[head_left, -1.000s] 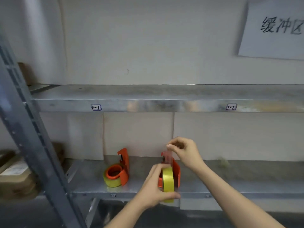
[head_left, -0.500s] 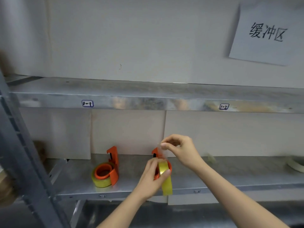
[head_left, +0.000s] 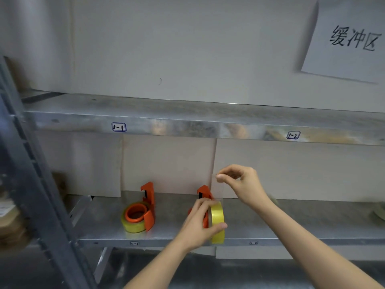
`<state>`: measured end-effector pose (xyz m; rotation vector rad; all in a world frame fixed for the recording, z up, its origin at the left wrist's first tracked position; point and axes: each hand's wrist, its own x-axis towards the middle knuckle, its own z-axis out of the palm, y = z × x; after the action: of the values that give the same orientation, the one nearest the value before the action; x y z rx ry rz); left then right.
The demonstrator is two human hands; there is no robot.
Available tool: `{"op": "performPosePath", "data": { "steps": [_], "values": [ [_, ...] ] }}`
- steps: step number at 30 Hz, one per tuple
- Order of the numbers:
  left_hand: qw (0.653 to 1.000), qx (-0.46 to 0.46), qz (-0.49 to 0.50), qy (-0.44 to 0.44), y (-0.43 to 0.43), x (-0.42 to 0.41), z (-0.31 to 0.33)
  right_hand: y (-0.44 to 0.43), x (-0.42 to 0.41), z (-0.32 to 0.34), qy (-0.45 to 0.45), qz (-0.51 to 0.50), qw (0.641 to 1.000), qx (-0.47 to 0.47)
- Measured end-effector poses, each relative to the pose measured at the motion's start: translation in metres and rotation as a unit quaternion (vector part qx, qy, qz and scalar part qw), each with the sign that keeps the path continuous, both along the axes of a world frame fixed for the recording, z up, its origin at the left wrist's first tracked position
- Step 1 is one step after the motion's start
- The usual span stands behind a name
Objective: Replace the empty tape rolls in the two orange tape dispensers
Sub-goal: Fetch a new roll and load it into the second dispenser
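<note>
Cardboard boxes (head_left: pixel 10 224) sit beyond the left end of the lower shelf (head_left: pixel 312 226), partly hidden by the rack's grey upright (head_left: pixel 31 184). On the left part of that shelf rests the first orange dispenser (head_left: pixel 149 205). It has its cutter end raised toward the back and a yellow tape roll (head_left: pixel 133 227) lying flat round its hub.

At the shelf's front edge, near the middle, the left hand (head_left: pixel 198 224) grips the second orange dispenser (head_left: pixel 205 193). Its fingers curl over the top and the thumb presses on the outer face of the second yellow roll (head_left: pixel 217 215), which stands on edge. Whether the dispenser rests on the shelf cannot be told. A clear strip of tape (head_left: pixel 217 190) runs straight up from that roll.

The right hand (head_left: pixel 243 184), raised above the shelf, pinches the strip's free end between thumb and forefinger, its other fingers loosely curled. At the shelf's far right end lies a pale roll (head_left: pixel 379 211), cut off by the frame. Over the shelf runs the upper shelf (head_left: pixel 187 124), and higher on the wall, to the right, is a paper sign (head_left: pixel 350 42) with handwritten characters.
</note>
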<state>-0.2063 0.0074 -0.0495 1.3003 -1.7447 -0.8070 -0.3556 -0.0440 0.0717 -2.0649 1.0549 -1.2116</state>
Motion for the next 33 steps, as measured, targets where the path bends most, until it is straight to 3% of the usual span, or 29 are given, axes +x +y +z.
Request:
{"op": "performPosePath", "data": {
  "steps": [15,21,25,33],
  "values": [
    [0.997,0.007,0.029,-0.071,-0.008,0.010,-0.011,0.000,0.003,-0.015,-0.025,0.027,0.999,0.028],
    [0.996,0.026,0.006,-0.088,-0.008,0.012,-0.022,-0.006,0.011,-0.009,-0.007,0.011,1.000,0.012],
    [0.997,0.032,0.015,-0.068,-0.005,0.011,-0.027,-0.010,0.017,-0.001,0.059,0.021,0.998,-0.012],
    [0.995,0.018,0.013,-0.093,-0.010,0.015,-0.028,-0.012,0.011,-0.002,0.024,0.022,0.999,-0.015]
  ]
}}
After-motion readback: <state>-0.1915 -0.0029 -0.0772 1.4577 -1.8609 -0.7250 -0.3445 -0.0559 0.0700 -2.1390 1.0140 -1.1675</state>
